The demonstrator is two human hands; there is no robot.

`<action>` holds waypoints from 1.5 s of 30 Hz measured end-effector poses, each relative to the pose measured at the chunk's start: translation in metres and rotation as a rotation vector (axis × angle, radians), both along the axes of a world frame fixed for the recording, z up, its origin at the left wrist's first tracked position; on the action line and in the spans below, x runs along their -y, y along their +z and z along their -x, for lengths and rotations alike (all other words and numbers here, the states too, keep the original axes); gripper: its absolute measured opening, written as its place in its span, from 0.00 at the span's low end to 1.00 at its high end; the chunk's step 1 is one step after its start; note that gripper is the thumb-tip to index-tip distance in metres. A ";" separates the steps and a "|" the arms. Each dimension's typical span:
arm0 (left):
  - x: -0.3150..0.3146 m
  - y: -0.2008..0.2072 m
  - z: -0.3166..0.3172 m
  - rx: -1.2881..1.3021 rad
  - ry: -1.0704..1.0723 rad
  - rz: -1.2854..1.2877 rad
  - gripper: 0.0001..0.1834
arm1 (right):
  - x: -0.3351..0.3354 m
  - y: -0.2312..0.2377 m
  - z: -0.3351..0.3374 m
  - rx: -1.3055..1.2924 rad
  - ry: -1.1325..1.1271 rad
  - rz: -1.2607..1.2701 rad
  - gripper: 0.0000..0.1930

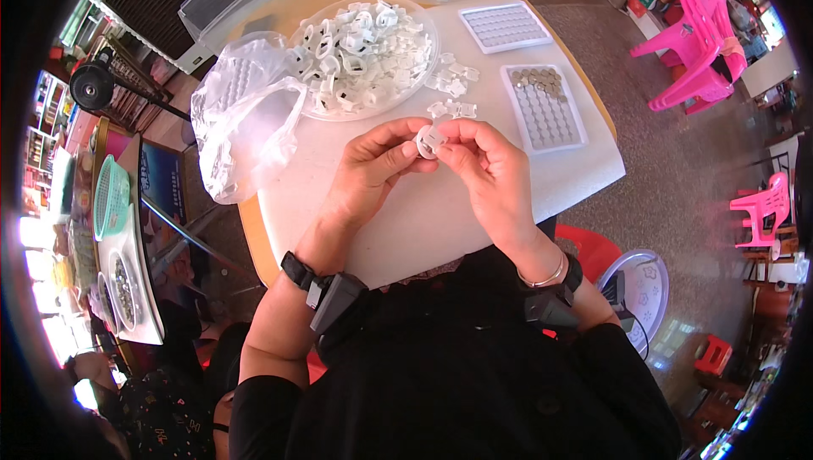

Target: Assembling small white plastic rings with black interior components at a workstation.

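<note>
between fingertips [410, 149], round white plastic piece [429, 138]

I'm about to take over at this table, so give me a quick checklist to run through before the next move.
1. Left hand gripping the small white plastic part: ok, between thumb and fingers.
2. Right hand on it too: ok, fingertips at its right side.
3. Held part is one piece, not two: cannot tell, fingers cover some of it.
4. Clear plastic bag away from both hands: ok, it lies to their left.
5. Silver-coloured discs spread over the whole nearer white tray: not ok, they are bunched at its far end.
</note>
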State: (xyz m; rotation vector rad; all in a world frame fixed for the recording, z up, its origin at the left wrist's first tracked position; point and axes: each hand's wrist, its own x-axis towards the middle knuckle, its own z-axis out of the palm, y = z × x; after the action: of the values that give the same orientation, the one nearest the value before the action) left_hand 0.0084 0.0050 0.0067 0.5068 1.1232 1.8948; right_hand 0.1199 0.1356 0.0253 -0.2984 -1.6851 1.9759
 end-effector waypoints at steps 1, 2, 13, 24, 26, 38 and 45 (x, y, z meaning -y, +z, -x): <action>0.000 0.000 0.000 0.000 0.000 0.000 0.16 | 0.000 0.000 -0.001 0.014 -0.021 -0.134 0.06; 0.000 0.001 -0.001 -0.005 0.003 -0.011 0.16 | 0.000 0.000 -0.002 0.028 -0.042 -0.267 0.07; 0.000 -0.001 0.000 -0.009 -0.027 -0.056 0.15 | -0.001 0.005 -0.003 -0.014 -0.094 -0.481 0.11; -0.001 -0.001 0.001 0.082 0.004 -0.064 0.16 | -0.004 0.011 -0.003 -0.083 -0.170 -0.618 0.11; 0.002 -0.003 0.003 0.095 0.013 -0.095 0.16 | -0.008 0.006 -0.006 -0.039 -0.112 -0.351 0.11; 0.003 -0.008 0.010 0.205 0.083 -0.154 0.16 | -0.028 -0.031 -0.024 0.149 -0.105 -0.945 0.14; 0.003 -0.010 0.010 0.197 0.079 -0.144 0.15 | -0.022 -0.020 -0.029 0.235 -0.161 -0.977 0.08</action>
State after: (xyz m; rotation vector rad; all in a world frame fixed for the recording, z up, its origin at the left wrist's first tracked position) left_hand -0.0013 0.0015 -0.0030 0.3499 0.8948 2.0549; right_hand 0.1487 0.1578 0.0049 -0.2823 -2.4463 0.8477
